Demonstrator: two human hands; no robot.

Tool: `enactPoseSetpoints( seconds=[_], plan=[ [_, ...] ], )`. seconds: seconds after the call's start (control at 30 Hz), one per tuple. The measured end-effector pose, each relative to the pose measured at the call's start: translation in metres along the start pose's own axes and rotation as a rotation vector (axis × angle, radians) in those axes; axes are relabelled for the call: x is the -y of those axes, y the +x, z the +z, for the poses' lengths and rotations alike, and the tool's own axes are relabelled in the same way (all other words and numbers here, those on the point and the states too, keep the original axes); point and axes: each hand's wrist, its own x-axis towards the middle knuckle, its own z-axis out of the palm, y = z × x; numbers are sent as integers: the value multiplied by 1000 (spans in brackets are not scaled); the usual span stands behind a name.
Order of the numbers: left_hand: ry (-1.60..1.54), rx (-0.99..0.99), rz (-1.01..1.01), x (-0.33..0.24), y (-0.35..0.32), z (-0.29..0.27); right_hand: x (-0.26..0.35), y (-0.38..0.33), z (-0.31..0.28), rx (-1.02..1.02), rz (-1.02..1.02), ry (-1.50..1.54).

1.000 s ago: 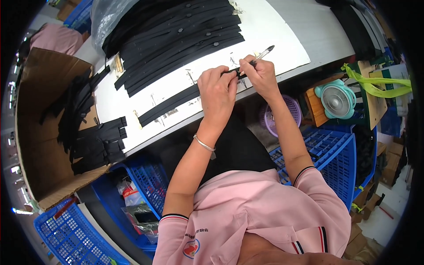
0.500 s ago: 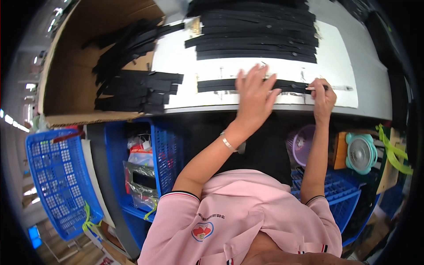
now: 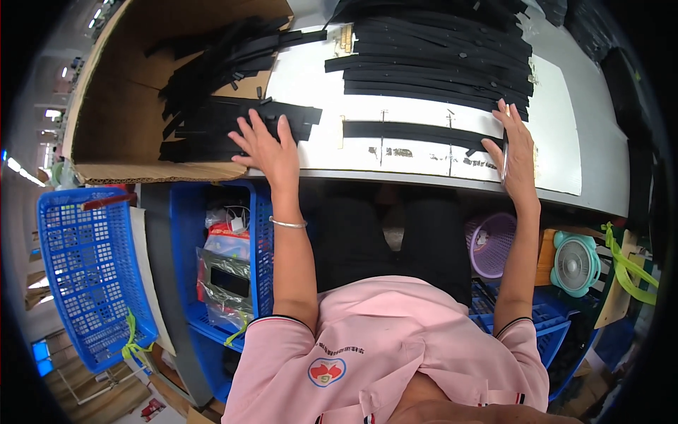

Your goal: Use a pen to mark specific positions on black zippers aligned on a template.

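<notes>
My left hand (image 3: 272,152) has its fingers spread, over or on a bundle of flat black strips (image 3: 205,126) at the mouth of the cardboard box. Whether it touches them is hard to tell. A slim pale pen (image 3: 506,157) lies along the palm side of my right hand (image 3: 519,152), held by the thumb side with the fingertips stretched forward. That hand is beside the right end of a black strip (image 3: 417,132) lying crosswise on the white board (image 3: 417,162), which bears dark marks and thin lines. Farther back, many black strips (image 3: 438,63) lie in a stacked row.
The cardboard box (image 3: 106,169) stands on the left of the grey table. Below its edge are a blue crate (image 3: 261,233) with bagged items, a blue basket (image 3: 92,275), a purple basket (image 3: 490,247) and a small turquoise fan (image 3: 575,263).
My left hand has left the strip on the board and moved left to the bundle by the box. The right hand still has the pen, now turned lengthwise along the palm.
</notes>
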Motion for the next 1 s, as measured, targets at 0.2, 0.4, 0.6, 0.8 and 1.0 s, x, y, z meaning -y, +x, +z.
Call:
enactPoseSetpoints(
  seconds=[0.2, 0.4, 0.6, 0.8, 1.0],
  plan=[
    [-244, 114, -9, -32, 25, 14, -9, 45, 25, -57, 35, -9],
    [-413, 22, 55, -10, 18, -1, 3, 46, 30, -123, 43, -40],
    [-214, 119, 441, 1, 2, -20, 9, 6, 17, -258, 65, -45],
    [-81, 194, 515, -2, 21, -22, 9, 5, 22, -273, 181, 28],
    [-38, 63, 594, -17, 19, -25, 7, 2, 22, -375, 160, 9]
  ],
)
